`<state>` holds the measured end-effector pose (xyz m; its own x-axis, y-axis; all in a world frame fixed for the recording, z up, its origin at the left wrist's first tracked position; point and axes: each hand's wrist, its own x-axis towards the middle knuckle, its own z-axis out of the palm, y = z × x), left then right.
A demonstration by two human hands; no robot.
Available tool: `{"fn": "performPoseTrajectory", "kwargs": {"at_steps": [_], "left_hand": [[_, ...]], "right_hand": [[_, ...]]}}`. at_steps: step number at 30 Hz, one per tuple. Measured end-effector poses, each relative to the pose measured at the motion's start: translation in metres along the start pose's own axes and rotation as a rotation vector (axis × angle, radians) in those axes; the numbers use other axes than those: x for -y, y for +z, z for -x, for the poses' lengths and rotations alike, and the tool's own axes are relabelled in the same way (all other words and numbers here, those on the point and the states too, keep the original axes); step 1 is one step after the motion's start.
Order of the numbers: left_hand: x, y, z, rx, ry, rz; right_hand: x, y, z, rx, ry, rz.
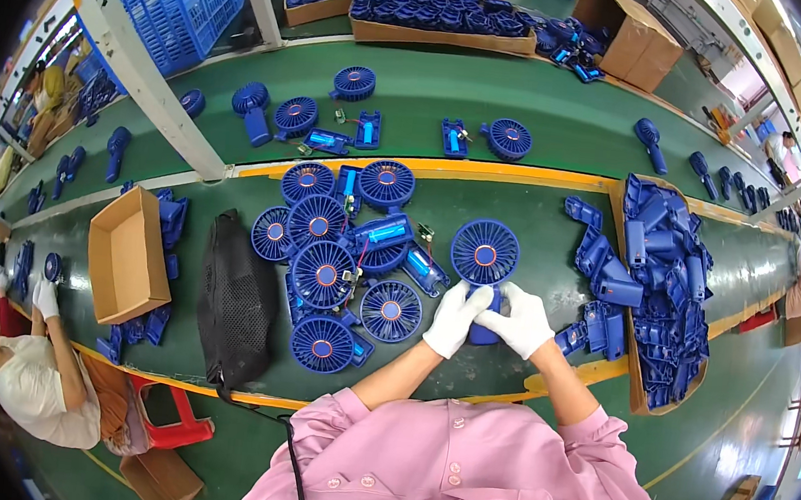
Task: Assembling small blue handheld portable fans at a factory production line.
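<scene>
A blue handheld fan [486, 239] stands with its round grille head away from me and its handle toward me. My left hand [453, 323], in a white glove, is closed on the left side of the handle. From the other side my gloved right hand [522, 322] grips it too, thumbs close together. Much of the handle is hidden by the gloves. Left of my hands lies a cluster of blue fan heads [323, 275], some with open handle halves holding a light-blue battery cell [386, 233] and small wired boards.
On my right, a carton [639, 394] is heaped with blue handle shells [669, 266], more lying beside it. A black mesh bag [233, 301] and an open cardboard box [130, 258] sit left. A green conveyor [407, 77] with fans runs beyond; a co-worker [41, 379] sits far left.
</scene>
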<state>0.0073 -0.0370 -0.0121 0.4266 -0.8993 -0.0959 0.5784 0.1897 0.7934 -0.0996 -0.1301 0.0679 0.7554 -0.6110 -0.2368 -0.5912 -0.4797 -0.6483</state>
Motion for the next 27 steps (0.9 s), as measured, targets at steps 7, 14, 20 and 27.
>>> {"fn": "performPoseTrajectory", "kwargs": {"at_steps": [7,14,20,27], "left_hand": [[-0.001,0.013,-0.001,-0.083,-0.127,0.389],[0.005,0.032,-0.008,-0.282,-0.114,0.203],[0.018,0.04,-0.021,-0.428,-0.044,0.14],[0.026,0.035,-0.032,-0.414,-0.064,0.46]], "right_hand": [[-0.017,-0.008,0.001,0.14,-0.151,0.134],[0.024,-0.037,-0.001,0.258,-0.067,0.64],[0.027,-0.049,-0.01,0.353,-0.027,0.67],[0.031,-0.033,0.002,0.13,-0.044,0.59]]}}
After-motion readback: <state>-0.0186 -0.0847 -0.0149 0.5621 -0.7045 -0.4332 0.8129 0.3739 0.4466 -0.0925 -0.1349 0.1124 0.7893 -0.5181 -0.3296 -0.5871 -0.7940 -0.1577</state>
